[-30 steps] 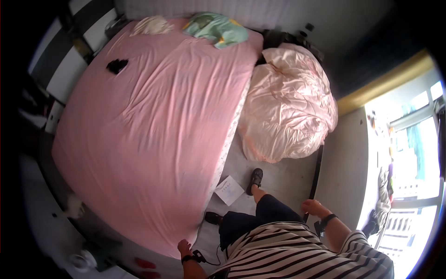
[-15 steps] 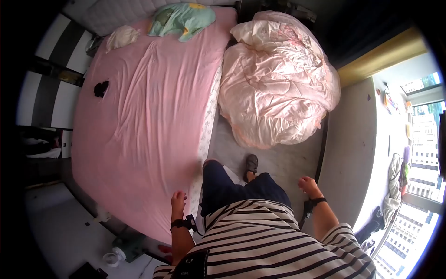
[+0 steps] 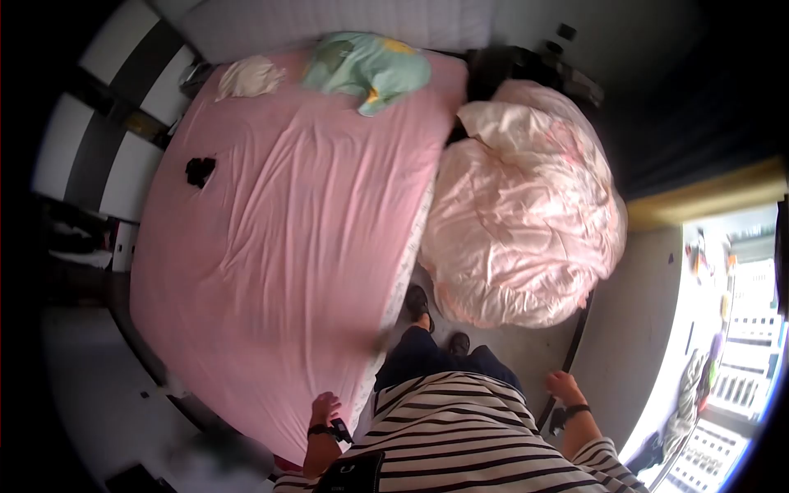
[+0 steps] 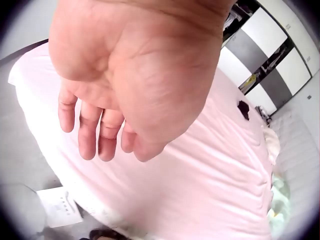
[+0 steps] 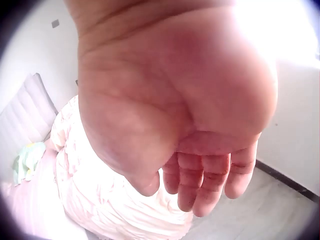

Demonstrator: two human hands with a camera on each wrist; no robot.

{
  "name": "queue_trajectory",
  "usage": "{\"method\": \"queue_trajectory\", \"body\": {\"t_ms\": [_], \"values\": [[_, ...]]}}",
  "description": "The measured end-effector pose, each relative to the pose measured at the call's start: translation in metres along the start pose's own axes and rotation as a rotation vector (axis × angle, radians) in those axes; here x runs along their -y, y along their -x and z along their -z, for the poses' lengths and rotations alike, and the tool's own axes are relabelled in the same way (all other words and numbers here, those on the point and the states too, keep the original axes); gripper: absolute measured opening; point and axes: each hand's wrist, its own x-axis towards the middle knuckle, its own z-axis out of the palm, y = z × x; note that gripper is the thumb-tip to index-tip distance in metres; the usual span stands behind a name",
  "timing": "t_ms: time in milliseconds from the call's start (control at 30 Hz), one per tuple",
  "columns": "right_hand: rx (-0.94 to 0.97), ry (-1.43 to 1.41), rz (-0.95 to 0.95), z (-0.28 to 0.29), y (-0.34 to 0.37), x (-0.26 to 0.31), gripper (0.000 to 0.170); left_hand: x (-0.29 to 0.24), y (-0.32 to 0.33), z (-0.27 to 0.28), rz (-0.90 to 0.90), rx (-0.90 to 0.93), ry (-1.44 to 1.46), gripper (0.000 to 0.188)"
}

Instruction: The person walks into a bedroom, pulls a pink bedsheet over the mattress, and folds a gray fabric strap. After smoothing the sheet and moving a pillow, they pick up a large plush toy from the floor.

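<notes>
My left hand hangs over the near right part of the pink-sheeted bed, holding nothing. In the left wrist view the fingers of that hand are loosely bent. My right hand, empty as well, is out to the right above the floor, short of the crumpled pale pink quilt heaped beside the bed. The right wrist view shows the palm and relaxed fingers of this hand, with the quilt behind.
A green cloth, a cream cloth and a small black item lie on the bed. White paper is on the floor. Cabinets stand left; a low wall and bright window are right.
The feet have stepped forward between bed and quilt, and the head view has shifted. Both hands have swung slightly beside the body, still empty.
</notes>
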Motion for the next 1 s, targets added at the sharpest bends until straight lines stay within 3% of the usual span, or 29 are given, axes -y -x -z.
{"method": "queue_trajectory", "body": {"t_ms": [67,133,200,233,267,367,467,567,600,667,733,833,867,933,967,1000], "values": [[0.061,0.1,0.042,0.042,-0.014,-0.009,0.02,-0.029,-0.002,0.027,-0.08,-0.064,0.095,0.033],[0.002,-0.171,-0.153,0.09,-0.006,0.019,0.015,-0.051,-0.009,0.061,-0.106,-0.173,0.149,0.032],[-0.263,-0.086,-0.035,0.137,0.03,0.063,0.021,-0.075,-0.003,0.09,-0.135,-0.255,0.168,0.033],[-0.359,-0.167,0.006,0.169,0.012,0.047,0.022,-0.086,-0.002,0.101,-0.149,-0.283,0.162,0.034],[-0.415,-0.131,-0.018,0.182,0.052,0.096,0.025,-0.096,0.0,0.111,-0.158,-0.292,0.16,0.036],[-0.531,-0.234,0.03,0.236,0.063,0.118,0.027,-0.112,-0.011,0.122,-0.23,-0.313,0.208,0.035],[-0.554,-0.196,0.091,0.243,0.066,0.16,0.025,-0.114,-0.032,0.106,-0.252,-0.262,0.274,0.033],[-0.481,-0.176,0.144,0.228,0.039,0.196,0.02,-0.103,-0.044,0.07,-0.187,-0.121,0.354,0.023],[-0.406,-0.123,0.142,0.225,0.022,0.206,0.018,-0.076,-0.08,0.075,-0.155,0.078,0.495,0.023],[-0.238,0.032,0.317,0.232,-0.008,0.219,0.02,-0.077,-0.051,0.033,-0.06,-0.077,0.275,0.032],[-0.268,-0.092,0.369,0.23,-0.001,0.255,0.025,-0.064,-0.042,0.019,0.004,0.011,0.302,0.038],[-0.358,0.014,0.524,0.254,0.029,0.307,0.029,-0.019,-0.063,0.016,0.049,0.03,0.341,0.042],[-0.467,-0.066,0.367,0.256,0.052,0.33,0.03,-0.015,-0.063,0.015,0.095,-0.035,0.384,0.044],[-0.552,-0.058,0.371,0.278,0.082,0.353,0.033,-0.008,-0.07,0.026,0.097,-0.078,0.452,0.044],[-0.491,-0.151,0.59,0.3,0.085,0.341,0.035,-0.008,-0.075,0.033,0.097,-0.099,0.489,0.044],[-0.483,-0.104,0.6,0.321,0.09,0.342,0.037,-0.01,-0.084,0.044,0.15,-0.083,0.509,0.043]]}}
